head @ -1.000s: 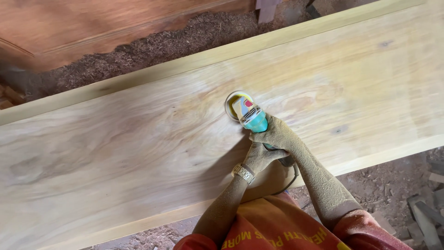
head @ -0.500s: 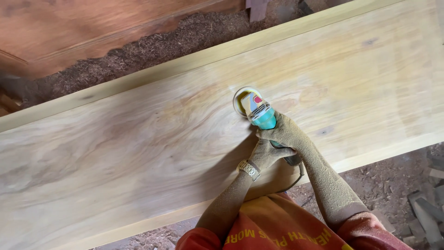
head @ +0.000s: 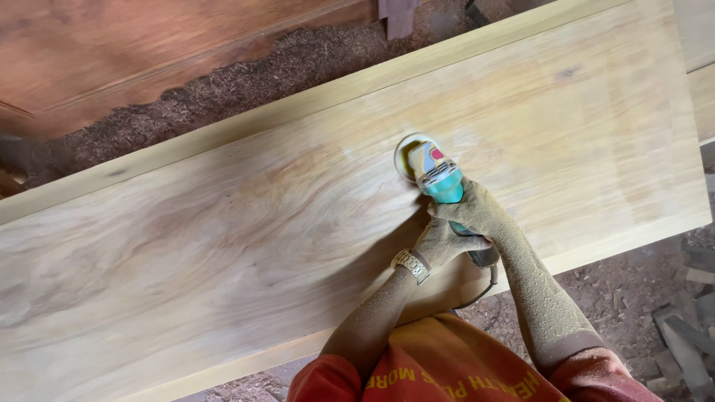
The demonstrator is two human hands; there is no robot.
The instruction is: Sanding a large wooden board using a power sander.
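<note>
Tool: teal angle grinder, its disc flat on the pale wooden slab, right of centre.
Right hand: wrapped around the grinder body.
Left hand: apparently gripping the rear handle.
Beyond slab: sawdust.

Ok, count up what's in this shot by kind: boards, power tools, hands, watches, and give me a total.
Pale wooden board: 1
Reddish wooden panel: 1
Teal sander: 1
Hands on the sander, left hand and right hand: 2
Wristwatch: 1
Total: 6
</note>
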